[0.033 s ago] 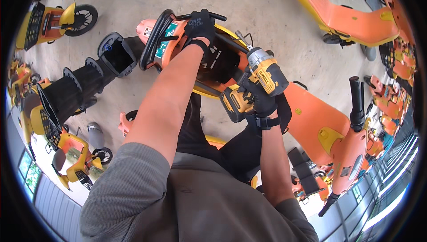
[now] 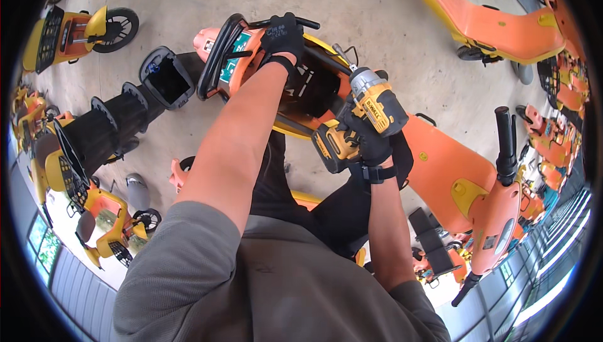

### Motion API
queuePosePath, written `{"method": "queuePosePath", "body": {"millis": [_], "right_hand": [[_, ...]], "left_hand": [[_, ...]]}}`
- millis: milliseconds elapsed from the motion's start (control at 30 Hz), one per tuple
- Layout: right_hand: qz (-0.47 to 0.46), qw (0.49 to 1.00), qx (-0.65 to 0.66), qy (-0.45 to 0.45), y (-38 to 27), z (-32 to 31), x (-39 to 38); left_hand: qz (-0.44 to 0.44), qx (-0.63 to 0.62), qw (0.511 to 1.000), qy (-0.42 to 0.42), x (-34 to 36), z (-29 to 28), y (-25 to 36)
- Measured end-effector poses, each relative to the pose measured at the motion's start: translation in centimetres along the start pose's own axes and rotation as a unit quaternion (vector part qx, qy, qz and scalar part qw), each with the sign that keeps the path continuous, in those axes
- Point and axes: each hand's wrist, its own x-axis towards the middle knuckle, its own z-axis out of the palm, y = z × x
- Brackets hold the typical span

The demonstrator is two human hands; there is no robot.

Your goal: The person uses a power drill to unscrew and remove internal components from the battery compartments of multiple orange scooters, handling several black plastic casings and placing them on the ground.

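Note:
My left hand, in a black glove, grips the black tubular bar at the rear of an orange-and-yellow scooter; a teal-green plate is beside it. Below the hand is a dark open compartment in the scooter body. My right hand, also gloved, is wrapped round the handle of a yellow-and-black cordless impact wrench, its battery at the lower left. The wrench's square drive points up-left toward the scooter's side, beside a thin black cable; whether it touches anything is unclear.
An orange footboard and handlebar lie at my right. A long black piece with an open lid extends on the left. More scooters surround me on the concrete floor, some densely grouped at both edges.

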Motion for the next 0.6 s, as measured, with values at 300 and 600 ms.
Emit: {"method": "queuePosePath", "body": {"millis": [300,600], "right_hand": [[0.023,0.996,-0.051,0.064,-0.1,0.4,-0.9],[0.054,0.991,-0.126,-0.001,-2.9,3.8,-1.1]], "left_hand": [[0.082,-0.236,0.967,0.047,-6.7,-3.3,-0.2],[-0.249,-0.429,0.864,-0.083,-18.2,-11.3,-19.3]]}}
